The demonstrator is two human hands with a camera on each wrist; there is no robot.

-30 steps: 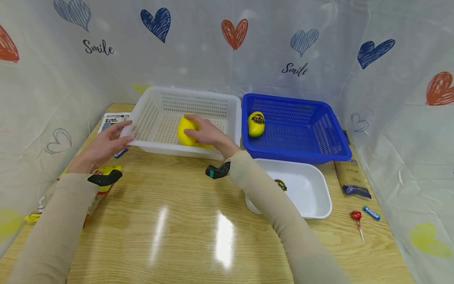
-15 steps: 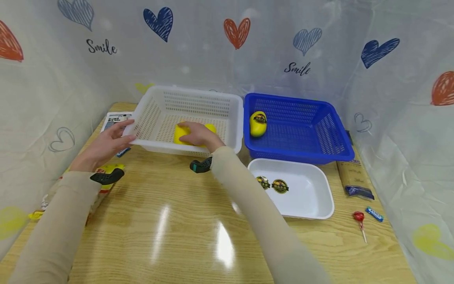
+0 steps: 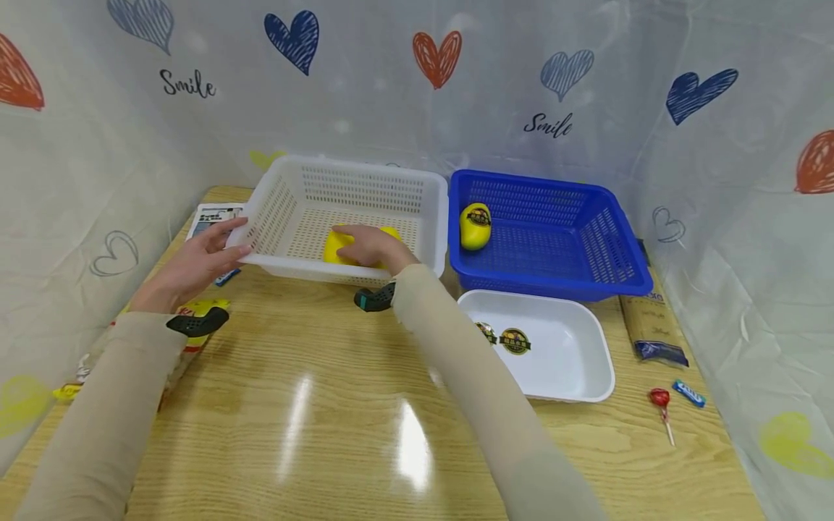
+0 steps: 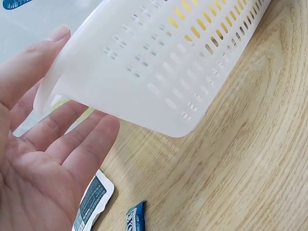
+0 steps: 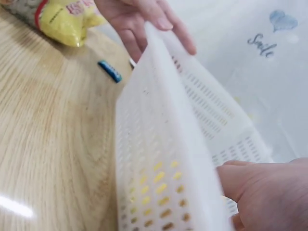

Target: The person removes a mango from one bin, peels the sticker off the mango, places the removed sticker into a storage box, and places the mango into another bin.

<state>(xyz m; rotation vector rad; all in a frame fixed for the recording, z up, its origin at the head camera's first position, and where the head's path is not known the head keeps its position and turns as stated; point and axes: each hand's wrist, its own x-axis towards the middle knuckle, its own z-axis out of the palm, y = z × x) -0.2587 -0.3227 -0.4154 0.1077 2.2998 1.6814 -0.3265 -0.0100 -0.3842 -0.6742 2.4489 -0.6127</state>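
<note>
Right hand is nearer, fingers curled round the mango right beneath, left hand pinching the white basket rim.

A pale, creased sheet hangs behind the wood-grain surface and along its left and right sides. Printed on it are navy hearts, orange-red hearts, light blue hearts, yellow hearts and outlined grey hearts, with "Smile" lettering in black script. Bright streaks of reflected light lie on the glossy wood.
</note>
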